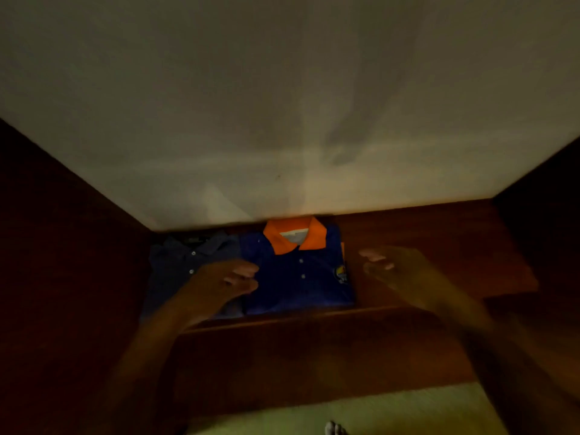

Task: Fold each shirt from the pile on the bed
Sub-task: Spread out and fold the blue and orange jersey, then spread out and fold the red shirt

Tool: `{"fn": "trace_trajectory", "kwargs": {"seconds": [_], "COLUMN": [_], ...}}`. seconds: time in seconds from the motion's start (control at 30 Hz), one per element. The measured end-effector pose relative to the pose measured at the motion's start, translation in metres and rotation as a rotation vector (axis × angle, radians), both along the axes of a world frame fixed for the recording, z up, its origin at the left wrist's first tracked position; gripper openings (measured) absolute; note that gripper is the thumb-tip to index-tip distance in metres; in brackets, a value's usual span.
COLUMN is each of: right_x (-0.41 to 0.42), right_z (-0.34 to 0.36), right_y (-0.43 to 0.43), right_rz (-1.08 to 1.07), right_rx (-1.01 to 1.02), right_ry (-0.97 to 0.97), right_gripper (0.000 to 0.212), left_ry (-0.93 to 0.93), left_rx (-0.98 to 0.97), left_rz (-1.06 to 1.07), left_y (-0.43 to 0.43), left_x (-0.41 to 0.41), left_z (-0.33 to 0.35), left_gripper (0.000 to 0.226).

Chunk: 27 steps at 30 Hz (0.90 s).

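Left hand (226, 282) and right hand (398, 271) reach forward on bare forearms from the bottom of the view. They pass over a greenish floor (392, 409), where a few toes (335, 430) show at the lower edge. The left hand has its fingers loosely bent with nothing between them. Its fingertips lie at the left edge of a folded blue polo shirt (298, 287), but the dim light hides whether they touch the cloth. The right hand is blurred, its fingers spread and nearly straight, and it grips nothing. It hangs just beside the shirt's right edge.

The blue polo shirt lies flat between the two hands with its front up. Its orange collar (282, 243) is at the far end, small buttons run down the placket, and a small badge (340, 273) sits near its right edge. Against its left side lies a folded dark navy shirt (179, 271), partly under the left wrist. Both shirts rest on a brown wooden ledge (439, 233) with a raised front lip. Dark wooden panels (62, 246) close it in on the left and right. Beyond the shirts rises a pale, plain surface (282, 120) crossed by soft shadows.
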State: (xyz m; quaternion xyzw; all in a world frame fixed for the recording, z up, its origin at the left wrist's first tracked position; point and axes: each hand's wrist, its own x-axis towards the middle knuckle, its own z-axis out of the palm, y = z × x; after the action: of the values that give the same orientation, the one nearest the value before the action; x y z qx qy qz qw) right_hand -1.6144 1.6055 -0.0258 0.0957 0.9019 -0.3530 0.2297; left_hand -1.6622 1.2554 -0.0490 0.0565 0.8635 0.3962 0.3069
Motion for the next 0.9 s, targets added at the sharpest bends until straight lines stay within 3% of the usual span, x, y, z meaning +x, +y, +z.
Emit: {"fn": "trace_trajectory", "kwargs": {"seconds": [0.27,0.37,0.43,0.53,0.7,0.9], "right_x": [0.155,0.229,0.278,0.357,0.514,0.712], "right_z": [0.212,0.261,0.289,0.317,0.341,0.342], "right_y": [-0.017,-0.034,-0.050,-0.074,-0.130,-0.244], "right_rz": [-0.220,-0.376,-0.493,-0.637,-0.991,-1.511], "right_rx": [0.009,0.019,0.010,0.091,0.190,0.306], "right_ry": [0.116,0.210,0.228,0.305,0.323,0.254], "right_gripper": [0.040,0.042,0.042,0.056,0.039,0.030], "left_ry": [0.168,0.196,0.226,0.302,0.390,0.463], "left_rx": [0.045,0.090,0.104,0.109,0.185,0.281], "left_rz": [-0.220,-0.359,-0.433,-0.627,-0.997,-1.532], "left_y": [0.018,0.028,0.040,0.066,0.116,0.161], "left_x": [0.064,0.100,0.126,0.171,0.272,0.457], "left_z": [0.220,0.269,0.291,0.317,0.351,0.372], "left_gripper": [0.027,0.054,0.038,0.041,0.042,0.043]}}
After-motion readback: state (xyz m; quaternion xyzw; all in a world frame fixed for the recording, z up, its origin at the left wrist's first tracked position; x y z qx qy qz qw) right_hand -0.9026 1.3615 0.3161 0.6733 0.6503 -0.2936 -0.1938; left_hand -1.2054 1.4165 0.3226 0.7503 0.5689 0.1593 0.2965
